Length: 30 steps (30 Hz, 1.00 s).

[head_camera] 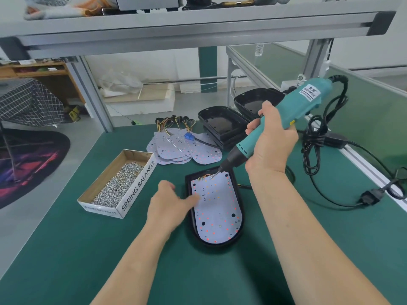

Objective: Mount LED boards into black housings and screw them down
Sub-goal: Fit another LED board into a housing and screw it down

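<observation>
Right hand [272, 139]: my fingers clamp the teal plastic driver [308, 95], bit at the board's top edge.
Left hand [169, 205]: my fingers lie straight on the pale, round-ended board [217, 208] in its black housing [241, 194].

screw box [116, 183] left | LED board [217, 208] in housing [239, 194] | spare boards [176, 148] behind

A person's two arms are showing, bare and uncovered along their whole visible length. The left forearm [136, 256] and left hand [169, 204] are appearing slightly blurred towards the fingers. The right forearm [293, 227] and right hand [272, 142] are appearing sharp, with knuckles and thumb showing clearly.
</observation>
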Motion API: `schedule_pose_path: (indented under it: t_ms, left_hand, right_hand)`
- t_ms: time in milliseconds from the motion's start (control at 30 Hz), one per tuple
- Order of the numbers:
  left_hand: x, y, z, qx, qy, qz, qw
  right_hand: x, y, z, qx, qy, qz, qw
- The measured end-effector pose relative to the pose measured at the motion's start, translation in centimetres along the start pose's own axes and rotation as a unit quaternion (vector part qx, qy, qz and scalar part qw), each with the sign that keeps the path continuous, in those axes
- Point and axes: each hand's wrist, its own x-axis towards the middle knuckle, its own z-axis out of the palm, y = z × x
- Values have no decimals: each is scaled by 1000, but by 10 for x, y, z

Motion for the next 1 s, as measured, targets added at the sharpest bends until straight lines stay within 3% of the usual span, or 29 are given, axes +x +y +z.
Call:
schedule_pose_path:
  t_ms: [100, 300, 1000]
  left_hand:
    - [4, 19, 11, 49, -42, -7, 998]
    - [10, 25, 24, -147, -152, -28, 977]
    - [17, 16, 32, -210, -165, -28, 963]
  right_hand:
    - [-1, 11, 7, -39, -25, -21, 999]
    - [-2, 33, 15, -104, -82, -72, 988]
    - [-9, 67, 26, -199, -139, -111, 964]
